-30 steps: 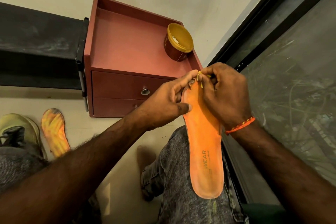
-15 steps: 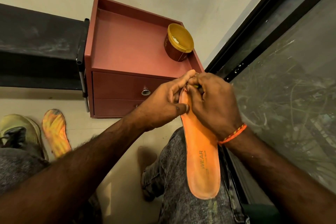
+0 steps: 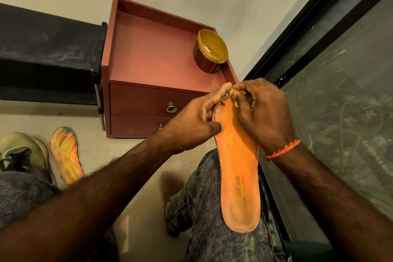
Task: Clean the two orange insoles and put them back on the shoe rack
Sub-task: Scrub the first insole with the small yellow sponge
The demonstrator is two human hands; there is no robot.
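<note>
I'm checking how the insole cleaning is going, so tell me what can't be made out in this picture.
Head view:
- Toe end of the held insole: covered by the left hand and right hand.
- The small yellow thing pinched in the right fingers: mostly hidden, too small to identify.
- Small print under WEAR: too small to read.
- Shoe beside the second insole: cut off by the left edge.
- Tub label: turned away.

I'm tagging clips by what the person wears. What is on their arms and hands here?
Both forearms are bare, with no sleeves in view and no gloves. The right hand has an orange braided thread band with yellow flecks around its wrist. The left hand and its wrist carry nothing visible: no ring, watch or band.
</note>
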